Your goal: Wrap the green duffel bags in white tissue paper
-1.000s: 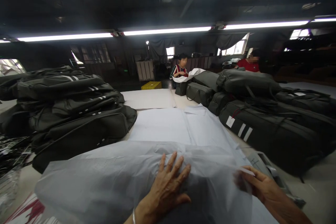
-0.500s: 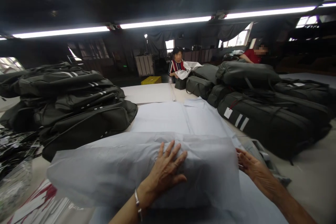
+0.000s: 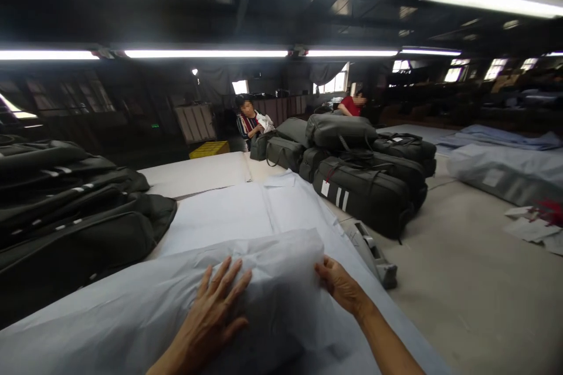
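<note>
A white translucent wrapping sheet (image 3: pixel 145 299) covers a bulky dark item in front of me; what is beneath shows only as a shadow. My left hand (image 3: pixel 215 304) lies spread on top of the sheet, fingers apart. At the sheet's right edge, my right hand (image 3: pixel 341 287) pinches its border between thumb and fingers. Behind the wrapped item, a stack of flat white sheets (image 3: pixel 220 211) lies on the table. Just right of that stack rests a grey tape dispenser (image 3: pixel 373 255), partly seen.
Dark green bags (image 3: pixel 79 234) are piled at left, and stuffed duffel bags (image 3: pixel 365 187) at centre right. A wrapped bag (image 3: pixel 505 173) and white tags (image 3: pixel 532 225) with red cords lie farther right. Across the table stands a person in a striped top (image 3: pixel 248 123); another wears red (image 3: pixel 350 106).
The camera has turned right, so the scene shifts left and more of the right table shows. My left hand stays flat on the sheet; my right still holds its edge.
</note>
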{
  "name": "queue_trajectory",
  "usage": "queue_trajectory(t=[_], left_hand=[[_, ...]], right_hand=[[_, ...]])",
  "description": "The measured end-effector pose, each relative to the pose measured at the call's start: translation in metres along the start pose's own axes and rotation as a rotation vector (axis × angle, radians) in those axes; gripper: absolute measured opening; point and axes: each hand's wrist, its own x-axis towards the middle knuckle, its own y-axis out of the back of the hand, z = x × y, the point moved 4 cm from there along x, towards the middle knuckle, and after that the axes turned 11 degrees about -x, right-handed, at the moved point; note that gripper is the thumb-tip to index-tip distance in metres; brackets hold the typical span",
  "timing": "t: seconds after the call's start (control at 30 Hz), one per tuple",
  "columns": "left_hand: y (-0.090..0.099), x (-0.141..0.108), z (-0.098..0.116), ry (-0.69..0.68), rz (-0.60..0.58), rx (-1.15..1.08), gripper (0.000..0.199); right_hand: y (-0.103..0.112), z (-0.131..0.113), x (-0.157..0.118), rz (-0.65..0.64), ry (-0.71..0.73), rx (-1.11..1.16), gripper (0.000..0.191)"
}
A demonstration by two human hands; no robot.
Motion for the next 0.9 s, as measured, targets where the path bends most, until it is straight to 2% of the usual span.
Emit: queue_trajectory(t=[0.13, 0.27, 0.33, 0.53, 0.77, 0.9], left_hand=[[-0.001, -0.001, -0.003, -0.032, -0.003, 0.032, 0.071], [0.001, -0.001, -0.005, -0.024, -0.012, 0.009, 0.068], [0.002, 0.0, -0.005, -0.026, -0.014, 0.004, 0.068], [0.005, 0.0, -0.005, -0.023, -0.039, 0.008, 0.068], [0.017, 0.004, -0.004, -0.016, -0.04, -0.009, 0.073], [0.024, 0.006, -0.016, 0.09, -0.009, -0.033, 0.073]], right_hand=[[0.015, 0.011, 0.001, 0.048, -0.025, 0.026, 0.037], [0.013, 0.006, -0.003, -0.057, -0.035, 0.044, 0.047], [0.01, 0.005, -0.001, -0.066, -0.081, 0.021, 0.05], [0.008, 0.009, 0.007, 0.032, -0.149, -0.017, 0.041], [0.005, -0.006, 0.003, 0.056, -0.164, -0.051, 0.045], [0.016, -0.001, 0.0, 0.166, -0.199, -0.109, 0.043]])
